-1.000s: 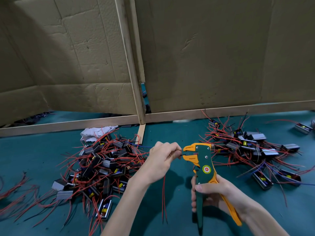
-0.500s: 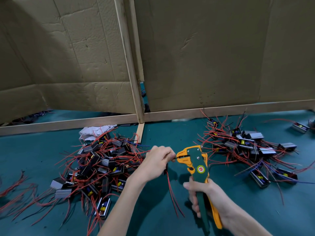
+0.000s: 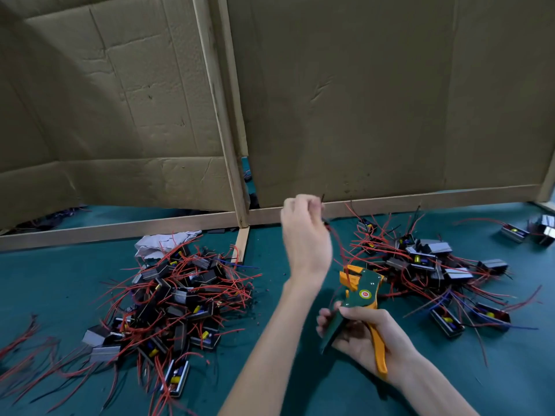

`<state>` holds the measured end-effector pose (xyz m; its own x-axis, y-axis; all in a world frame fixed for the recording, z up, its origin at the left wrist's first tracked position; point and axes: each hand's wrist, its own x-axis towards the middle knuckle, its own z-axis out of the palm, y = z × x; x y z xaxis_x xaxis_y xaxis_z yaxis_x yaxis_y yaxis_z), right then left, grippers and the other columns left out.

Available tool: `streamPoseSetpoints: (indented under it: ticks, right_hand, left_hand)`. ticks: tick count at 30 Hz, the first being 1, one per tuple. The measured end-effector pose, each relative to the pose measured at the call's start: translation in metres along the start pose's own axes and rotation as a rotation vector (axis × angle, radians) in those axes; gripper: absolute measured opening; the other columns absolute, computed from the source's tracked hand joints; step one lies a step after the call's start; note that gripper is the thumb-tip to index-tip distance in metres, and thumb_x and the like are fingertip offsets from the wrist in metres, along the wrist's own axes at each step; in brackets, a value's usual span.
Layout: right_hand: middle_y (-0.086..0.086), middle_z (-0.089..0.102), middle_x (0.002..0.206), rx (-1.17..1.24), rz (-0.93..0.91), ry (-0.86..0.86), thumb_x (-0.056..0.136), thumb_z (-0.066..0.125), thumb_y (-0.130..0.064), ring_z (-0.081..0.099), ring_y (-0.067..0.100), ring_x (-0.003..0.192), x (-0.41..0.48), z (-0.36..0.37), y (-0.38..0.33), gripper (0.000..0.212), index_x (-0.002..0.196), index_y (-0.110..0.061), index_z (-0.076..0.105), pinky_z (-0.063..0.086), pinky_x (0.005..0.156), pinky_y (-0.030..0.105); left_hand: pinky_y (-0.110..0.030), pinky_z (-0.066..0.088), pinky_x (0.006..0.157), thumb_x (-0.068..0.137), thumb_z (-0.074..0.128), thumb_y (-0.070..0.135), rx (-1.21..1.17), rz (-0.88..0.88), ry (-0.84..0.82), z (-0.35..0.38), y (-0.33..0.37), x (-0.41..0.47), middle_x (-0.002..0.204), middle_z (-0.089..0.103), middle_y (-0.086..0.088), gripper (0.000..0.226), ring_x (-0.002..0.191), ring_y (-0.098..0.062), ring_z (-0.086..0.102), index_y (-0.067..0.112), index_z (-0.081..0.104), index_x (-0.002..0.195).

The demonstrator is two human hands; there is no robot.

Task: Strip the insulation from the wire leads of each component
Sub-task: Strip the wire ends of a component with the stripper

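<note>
My left hand [image 3: 304, 235] is raised above the green mat, blurred, its fingers curled round thin red and black wire leads [image 3: 329, 229] that stick out to its right. The component on those leads is hidden. Lower right, my right hand [image 3: 365, 334] grips the handles of a green and orange wire stripper [image 3: 362, 291], jaws pointing up and left, nothing in them. One pile of black components with red leads [image 3: 183, 295] lies to the left, another pile [image 3: 426, 262] to the right.
Cardboard walls on a wooden frame [image 3: 231, 163] close off the back of the green mat [image 3: 300, 394]. Crumpled white paper [image 3: 159, 243] lies behind the left pile. Loose red wires [image 3: 24, 352] lie far left, and separate components [image 3: 515, 232] far right.
My left hand pulled the leads away from the stripper jaws and swung up and to the right. The stripper dropped lower and tilted, its handles no longer squeezed together.
</note>
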<state>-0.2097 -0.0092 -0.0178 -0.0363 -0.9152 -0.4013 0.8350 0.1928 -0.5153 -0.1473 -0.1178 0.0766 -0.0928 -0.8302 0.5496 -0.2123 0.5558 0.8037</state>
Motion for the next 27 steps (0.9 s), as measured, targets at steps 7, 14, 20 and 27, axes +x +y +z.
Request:
streamPoseSetpoints:
  ticks: [7,14,20,27]
  right_hand:
    - [0.023,0.065,0.072,-0.100,0.010,0.028,0.070,0.055,0.008,0.064,0.033,0.054,-0.001,-0.003,-0.003,0.013,0.080,0.006,0.062,0.057,0.050,0.041]
    - [0.025,0.062,0.078,-0.049,0.066,-0.030,0.071,0.056,0.006,0.065,0.038,0.064,0.005,-0.008,-0.002,0.016,0.087,0.002,0.058,0.058,0.064,0.048]
    - [0.024,0.060,0.078,-0.175,0.086,-0.040,0.068,0.061,0.006,0.063,0.038,0.066,0.007,-0.010,0.005,0.018,0.085,0.001,0.059,0.056,0.066,0.050]
    - [0.024,0.061,0.078,-0.180,0.063,-0.023,0.070,0.060,0.006,0.064,0.038,0.067,0.010,-0.010,0.005,0.018,0.087,0.002,0.058,0.057,0.067,0.051]
  left_hand:
    - [-0.026,0.045,0.072,0.101,0.037,0.014,-0.280,-0.321,-0.517,0.057,0.032,-0.015,0.111,0.053,-0.004,0.029,0.080,-0.014,0.055,0.023,0.050,0.125]
    - [-0.022,0.042,0.081,0.095,0.041,0.005,0.053,-0.123,-0.720,-0.008,-0.003,-0.004,0.116,0.062,-0.008,0.040,0.098,-0.016,0.057,0.024,0.059,0.125]
    - [-0.043,0.041,0.097,0.093,0.046,0.017,0.986,-0.291,-0.435,-0.085,-0.074,0.048,0.128,0.053,-0.020,0.033,0.119,-0.038,0.046,0.010,0.053,0.125]
    - [-0.037,0.045,0.090,0.091,0.052,0.019,1.191,-0.440,-0.502,-0.099,-0.123,0.055,0.128,0.056,-0.014,0.032,0.118,-0.033,0.053,0.009,0.056,0.121]
